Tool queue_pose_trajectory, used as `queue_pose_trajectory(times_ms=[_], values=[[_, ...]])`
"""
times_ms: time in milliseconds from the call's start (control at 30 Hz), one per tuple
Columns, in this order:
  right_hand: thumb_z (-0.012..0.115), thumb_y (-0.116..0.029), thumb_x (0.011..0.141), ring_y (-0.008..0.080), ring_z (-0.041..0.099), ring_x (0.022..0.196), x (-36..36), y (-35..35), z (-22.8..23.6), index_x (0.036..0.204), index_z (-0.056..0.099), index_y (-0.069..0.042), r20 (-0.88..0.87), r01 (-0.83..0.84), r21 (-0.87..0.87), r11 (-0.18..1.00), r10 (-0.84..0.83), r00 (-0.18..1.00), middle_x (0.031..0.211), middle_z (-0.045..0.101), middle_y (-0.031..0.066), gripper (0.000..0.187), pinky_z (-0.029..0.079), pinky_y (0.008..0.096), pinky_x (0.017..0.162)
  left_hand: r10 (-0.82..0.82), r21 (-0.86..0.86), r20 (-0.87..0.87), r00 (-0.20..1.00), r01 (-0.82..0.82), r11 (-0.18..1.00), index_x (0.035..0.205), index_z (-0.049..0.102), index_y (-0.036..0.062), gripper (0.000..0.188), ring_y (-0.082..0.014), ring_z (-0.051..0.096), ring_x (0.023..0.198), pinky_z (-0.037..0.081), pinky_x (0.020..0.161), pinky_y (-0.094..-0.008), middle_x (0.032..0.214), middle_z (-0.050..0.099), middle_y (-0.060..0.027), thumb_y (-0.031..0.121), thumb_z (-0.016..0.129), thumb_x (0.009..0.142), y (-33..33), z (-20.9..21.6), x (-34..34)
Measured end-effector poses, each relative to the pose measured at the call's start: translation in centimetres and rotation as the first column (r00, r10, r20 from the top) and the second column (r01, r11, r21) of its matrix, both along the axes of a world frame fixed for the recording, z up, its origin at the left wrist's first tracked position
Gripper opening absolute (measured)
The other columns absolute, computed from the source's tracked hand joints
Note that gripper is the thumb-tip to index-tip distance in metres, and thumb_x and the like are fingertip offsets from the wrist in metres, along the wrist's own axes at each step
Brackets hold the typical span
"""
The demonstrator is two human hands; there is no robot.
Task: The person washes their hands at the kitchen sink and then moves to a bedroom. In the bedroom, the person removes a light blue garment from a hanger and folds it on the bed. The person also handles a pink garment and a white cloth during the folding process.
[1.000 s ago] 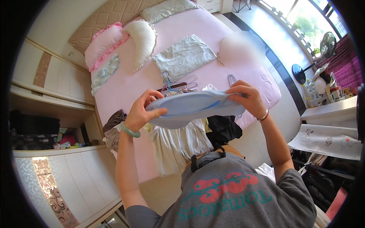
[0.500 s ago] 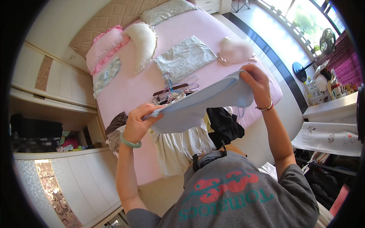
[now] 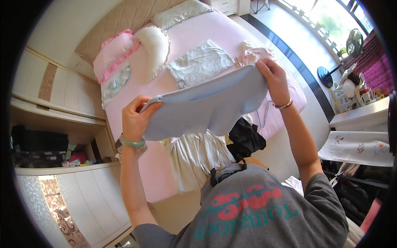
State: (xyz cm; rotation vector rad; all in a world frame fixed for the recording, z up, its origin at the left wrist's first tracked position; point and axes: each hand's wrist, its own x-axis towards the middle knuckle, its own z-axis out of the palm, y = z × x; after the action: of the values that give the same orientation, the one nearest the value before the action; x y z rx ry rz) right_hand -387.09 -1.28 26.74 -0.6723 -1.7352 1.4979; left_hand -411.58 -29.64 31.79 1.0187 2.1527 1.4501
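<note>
A light blue, stretchy-looking garment (image 3: 206, 108) hangs spread out between my hands above the bed. My left hand (image 3: 136, 118) pinches one end of its upper edge between thumb and fingers. The other end is gripped by my right hand (image 3: 276, 81), held a bit higher and farther off. Along the top the edge gapes slightly, showing the inside, while the lower part drapes in soft waves. The garment's exact kind I cannot tell. Beneath it lie a cream pleated cloth (image 3: 194, 163) and black clothing (image 3: 247, 136) on the near side of the bed.
The pink-sheeted bed (image 3: 159, 177) bears a folded floral cloth (image 3: 201, 62), a crescent pillow (image 3: 154, 49), a pink ruffled pillow (image 3: 114, 51) and pink clothing (image 3: 256, 55). An open wardrobe shelf (image 3: 39, 144) with dark clothes stands left. A fan (image 3: 354, 43) is at right.
Both hands have moved outward and the garment is stretched wider. My left hand has moved left and up, my right slightly up. The garment now covers most of the hangers on the bed.
</note>
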Motion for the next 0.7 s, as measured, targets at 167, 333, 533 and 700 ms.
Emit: queue_pose_trajectory(times_ms=[167, 333, 533, 700], values=[[0.061, -0.017, 0.094, 0.0044, 0.050, 0.080, -0.4, 0.3, 0.8, 0.094, 0.062, -0.003, 0.004, -0.043, 0.148, 0.988, 0.043, 0.999, 0.085, 0.058, -0.0034, 0.015, 0.041, 0.0191, 0.073, 0.040, 0.015, -0.202, 0.979, -0.038, 0.999, 0.087, 0.070, 0.0023, 0.010, -0.0019, 0.046, 0.065, 0.037, 0.058, -0.0175, 0.073, 0.058, 0.0048, 0.009, 0.075, 0.081, 0.1, 2.1, -0.8], [0.060, -0.020, 0.082, 0.0088, 0.049, 0.081, 0.6, 0.2, 4.2, 0.092, 0.062, -0.005, 0.107, -0.322, 0.389, 0.863, 0.305, 0.947, 0.089, 0.056, -0.0004, 0.017, 0.039, 0.0228, 0.074, 0.014, 0.072, -0.542, 0.840, 0.030, 0.997, 0.089, 0.070, 0.0026, 0.007, -0.0036, 0.042, 0.065, 0.036, 0.059, -0.0192, 0.078, 0.058, 0.0054, 0.009, 0.070, 0.086, 0.1, 4.3, -0.3], [0.050, -0.023, 0.071, 0.0109, 0.046, 0.078, 0.9, 1.8, 0.6, 0.094, 0.061, -0.006, 0.214, -0.471, 0.225, 0.853, 0.429, 0.878, 0.090, 0.055, 0.0019, 0.030, 0.036, 0.0228, 0.070, -0.007, -0.096, -0.063, 0.998, 0.001, 0.995, 0.092, 0.068, 0.0017, 0.015, -0.0020, 0.043, 0.064, 0.037, 0.057, -0.0182, 0.073, 0.056, 0.0067, 0.017, 0.068, 0.089, -0.7, -2.5, -1.5], [0.058, -0.014, 0.074, 0.0169, 0.055, 0.087, 1.1, 1.0, 0.2, 0.099, 0.062, -0.004, 0.318, -0.456, 0.424, 0.783, 0.343, 0.884, 0.093, 0.058, 0.0065, 0.027, 0.044, 0.0285, 0.077, 0.104, -0.044, -0.090, 0.990, -0.109, 0.993, 0.095, 0.070, 0.0032, 0.017, -0.0020, 0.043, 0.061, 0.036, 0.054, -0.0188, 0.071, 0.057, 0.0054, 0.018, 0.071, 0.087, -1.2, -1.8, -1.8]])
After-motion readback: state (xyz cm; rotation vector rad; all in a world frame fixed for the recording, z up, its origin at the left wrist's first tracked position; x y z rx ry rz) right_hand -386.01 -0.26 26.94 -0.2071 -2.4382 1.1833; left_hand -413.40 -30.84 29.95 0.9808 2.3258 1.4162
